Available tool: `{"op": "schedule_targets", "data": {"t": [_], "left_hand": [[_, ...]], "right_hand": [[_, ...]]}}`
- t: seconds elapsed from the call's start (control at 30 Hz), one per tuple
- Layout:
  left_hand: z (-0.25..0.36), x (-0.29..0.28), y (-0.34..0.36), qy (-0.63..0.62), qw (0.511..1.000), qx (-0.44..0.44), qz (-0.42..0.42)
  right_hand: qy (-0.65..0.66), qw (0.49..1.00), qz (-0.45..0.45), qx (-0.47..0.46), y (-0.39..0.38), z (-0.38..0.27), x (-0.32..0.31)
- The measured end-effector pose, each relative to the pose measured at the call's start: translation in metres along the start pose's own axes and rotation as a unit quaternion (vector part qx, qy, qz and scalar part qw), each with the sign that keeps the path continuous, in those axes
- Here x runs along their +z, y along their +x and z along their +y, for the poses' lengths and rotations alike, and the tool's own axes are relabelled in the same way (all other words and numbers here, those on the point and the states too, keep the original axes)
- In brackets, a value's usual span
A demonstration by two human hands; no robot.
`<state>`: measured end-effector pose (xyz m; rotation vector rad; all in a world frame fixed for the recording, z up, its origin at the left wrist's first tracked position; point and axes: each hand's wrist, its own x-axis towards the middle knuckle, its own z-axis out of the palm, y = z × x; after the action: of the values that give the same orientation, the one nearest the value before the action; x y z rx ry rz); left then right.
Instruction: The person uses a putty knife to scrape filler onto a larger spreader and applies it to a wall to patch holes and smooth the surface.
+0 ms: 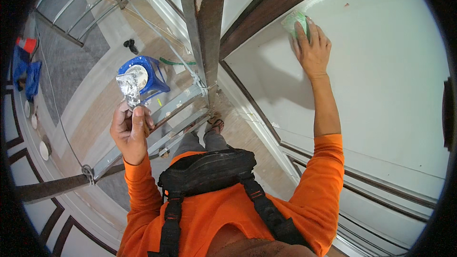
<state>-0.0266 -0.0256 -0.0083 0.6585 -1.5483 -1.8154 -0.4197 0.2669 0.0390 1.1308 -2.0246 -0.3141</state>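
My left hand point(129, 132) is closed around the handle of a putty knife point(128, 88), whose blade is smeared with white paste. Below the blade stands a blue plastic stool-like object point(158, 80) with a round white patch, perhaps a tub of paste, partly hidden by the knife. My right arm reaches out to the large white wall panel point(381, 90). There my right hand point(313, 50) presses a pale green, translucent flat piece point(292, 22) against the surface, close to the dark brown frame point(281, 2). Its exact kind does not show, since the fingers cover part of it.
Metal scaffold bars point(176, 102) cross in front of me, with a thin cable tied to them. An upright dark post point(209, 28) rises between the stool and the panel. Far left on the floor lie a blue bag point(32, 78), a red container point(27, 44) and a metal ladder-like frame point(81, 14).
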Motion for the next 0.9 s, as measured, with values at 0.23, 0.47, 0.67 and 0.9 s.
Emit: {"op": "schedule_targets", "data": {"t": [0.23,0.47,0.67,0.9], "left_hand": [[0.000,-0.001,-0.001,0.002,1.000,-0.002,0.000],[0.004,0.000,-0.001,0.005,1.000,-0.014,-0.005],[0.004,0.001,-0.001,0.026,1.000,0.001,-0.012],[0.001,0.000,-0.003,-0.001,1.000,0.019,-0.019]], "right_hand": [[0.010,1.000,-0.001,0.004,-0.001,0.002,0.002],[0.032,0.999,-0.015,0.018,0.002,-0.001,-0.004],[0.254,0.959,0.033,0.121,-0.035,-0.060,-0.025],[0.632,0.514,-0.102,0.572,-0.083,-0.127,-0.038]]}}
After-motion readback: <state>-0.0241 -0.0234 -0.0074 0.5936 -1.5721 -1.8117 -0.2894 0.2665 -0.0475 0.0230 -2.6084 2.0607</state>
